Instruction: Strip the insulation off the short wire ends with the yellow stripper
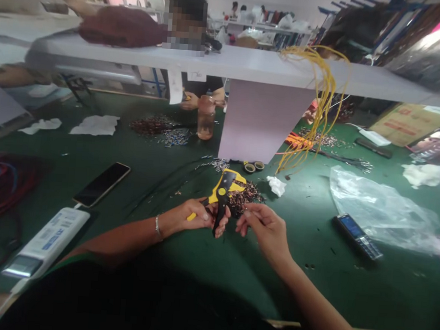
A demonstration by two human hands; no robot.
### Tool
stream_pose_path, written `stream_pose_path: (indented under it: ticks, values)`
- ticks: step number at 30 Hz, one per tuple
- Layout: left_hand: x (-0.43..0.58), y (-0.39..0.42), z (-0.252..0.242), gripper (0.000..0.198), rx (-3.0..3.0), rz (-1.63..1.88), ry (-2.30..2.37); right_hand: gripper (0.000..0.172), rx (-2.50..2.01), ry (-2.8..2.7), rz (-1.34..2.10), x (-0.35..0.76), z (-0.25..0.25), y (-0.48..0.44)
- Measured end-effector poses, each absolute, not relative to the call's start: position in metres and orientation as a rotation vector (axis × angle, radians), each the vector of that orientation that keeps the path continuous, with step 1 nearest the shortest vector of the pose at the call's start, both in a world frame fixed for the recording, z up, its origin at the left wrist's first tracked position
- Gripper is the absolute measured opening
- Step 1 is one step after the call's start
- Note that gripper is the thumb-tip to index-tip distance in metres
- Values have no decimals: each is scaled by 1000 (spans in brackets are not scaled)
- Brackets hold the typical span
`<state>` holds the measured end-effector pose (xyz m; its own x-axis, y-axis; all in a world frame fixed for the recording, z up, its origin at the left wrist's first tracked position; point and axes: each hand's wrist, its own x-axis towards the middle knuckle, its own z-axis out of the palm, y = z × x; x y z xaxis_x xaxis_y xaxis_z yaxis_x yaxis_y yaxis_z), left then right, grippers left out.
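Observation:
My left hand (205, 216) is wrapped round the handles of a yellow and black wire stripper (222, 191), its jaws pointing up and to the right. Just right of the tool, my right hand (263, 226) has thumb and index finger pinched together; whatever lies between them is too small to name. Behind both hands a heap of small copper-coloured pieces (250, 193) rests on the green table (204, 279), partly covered by the stripper and my right fingers.
A smartphone (101, 184) and a white power strip (49, 241) lie at left. A keypad phone (358, 236) and plastic bag (383, 206) are at right. Yellow wires (323, 87) hang from the shelf (246, 61); a bottle (206, 119) stands before a co-worker.

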<state>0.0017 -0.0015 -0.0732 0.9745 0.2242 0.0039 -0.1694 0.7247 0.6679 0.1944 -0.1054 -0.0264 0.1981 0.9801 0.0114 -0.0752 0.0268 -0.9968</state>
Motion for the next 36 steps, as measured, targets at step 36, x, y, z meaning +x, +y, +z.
stream_pose_path:
  ticks: [36]
  values:
    - [0, -10, -51, 53, 956, 300, 192, 12, -1462, -1288, 623, 186, -21, -105]
